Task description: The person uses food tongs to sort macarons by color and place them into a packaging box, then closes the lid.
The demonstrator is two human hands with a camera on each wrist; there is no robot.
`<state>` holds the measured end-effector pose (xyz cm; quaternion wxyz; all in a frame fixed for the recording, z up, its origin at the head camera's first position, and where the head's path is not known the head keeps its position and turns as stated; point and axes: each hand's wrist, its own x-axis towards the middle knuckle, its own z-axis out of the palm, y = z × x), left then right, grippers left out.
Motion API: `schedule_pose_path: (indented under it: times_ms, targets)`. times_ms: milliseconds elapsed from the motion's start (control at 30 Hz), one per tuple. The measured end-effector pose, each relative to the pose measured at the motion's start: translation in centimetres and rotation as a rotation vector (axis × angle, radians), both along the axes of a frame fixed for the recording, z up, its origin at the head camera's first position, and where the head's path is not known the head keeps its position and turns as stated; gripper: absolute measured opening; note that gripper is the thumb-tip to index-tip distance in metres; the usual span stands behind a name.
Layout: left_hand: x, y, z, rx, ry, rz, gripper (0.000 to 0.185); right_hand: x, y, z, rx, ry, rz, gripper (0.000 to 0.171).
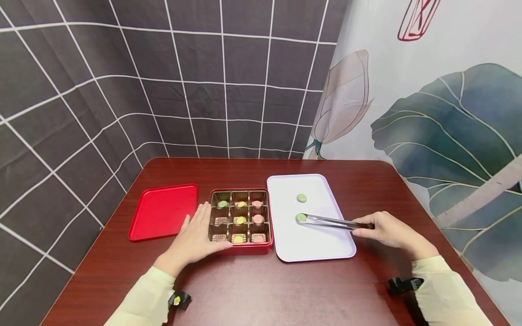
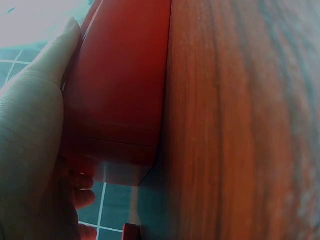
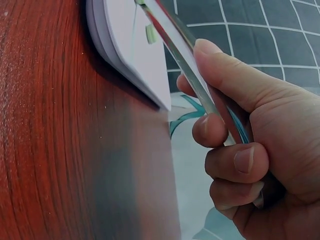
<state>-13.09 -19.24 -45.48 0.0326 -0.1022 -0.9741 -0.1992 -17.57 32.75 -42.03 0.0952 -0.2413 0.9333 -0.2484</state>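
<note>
My right hand (image 1: pixel 385 231) grips metal tongs (image 1: pixel 330 222), the thumb on one arm and the fingers curled round the other in the right wrist view. The tongs' tips lie either side of a green macaron (image 1: pixel 301 217) on the white tray (image 1: pixel 318 246). Another green macaron (image 1: pixel 302 198) sits behind it. My left hand (image 1: pixel 195 237) rests against a red box (image 1: pixel 253 248), straight fingers along its left side, thumb along the front rim (image 2: pixel 82 35). Green, yellow and pink macarons lie in several compartments of its clear insert; the middle-left and front-left ones hold none.
A red lid (image 1: pixel 165 213) lies flat at the left of the brown table (image 1: pixel 285 294). The tray stands close against the box's right side. A dark gridded curtain (image 1: pixel 204 59) hangs behind the table, with a leaf-patterned one on the right.
</note>
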Motion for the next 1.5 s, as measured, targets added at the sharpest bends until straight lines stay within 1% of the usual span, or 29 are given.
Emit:
schedule_pose_path:
  times_ms: [267, 433, 833, 967, 1167, 1400, 1500]
  targets:
    - [0.1, 0.0, 0.0, 0.010, -0.004, 0.001, 0.124, -0.1, -0.1, -0.2, 0.000, 0.020, 0.006, 0.034]
    - [0.2, 0.0, 0.0, 0.014, -0.006, 0.005, 0.124, -0.1, -0.1, -0.3, -0.011, 0.013, -0.004, 0.034]
    - [0.2, -0.1, -0.1, 0.011, -0.009, 0.010, 0.124, -0.1, -0.7, 0.1, -0.021, 0.007, -0.029, 0.032]
    - [0.1, -0.1, -0.2, 0.012, -0.011, 0.012, 0.124, -0.2, -1.1, 0.5, -0.034, -0.005, -0.029, 0.032]
    - [0.1, 0.0, -0.1, 0.015, -0.010, 0.010, 0.124, -0.6, -2.1, 1.5, -0.048, 0.004, 0.007, 0.030]
    - [0.0, 0.0, -0.1, 0.011, -0.011, 0.009, 0.124, -1.2, -3.9, 2.6, -0.068, -0.007, 0.038, 0.031]
    - [0.1, 0.1, 0.0, 0.014, -0.010, 0.011, 0.124, -1.6, -4.9, 3.0, -0.077, 0.013, 0.067, 0.032]
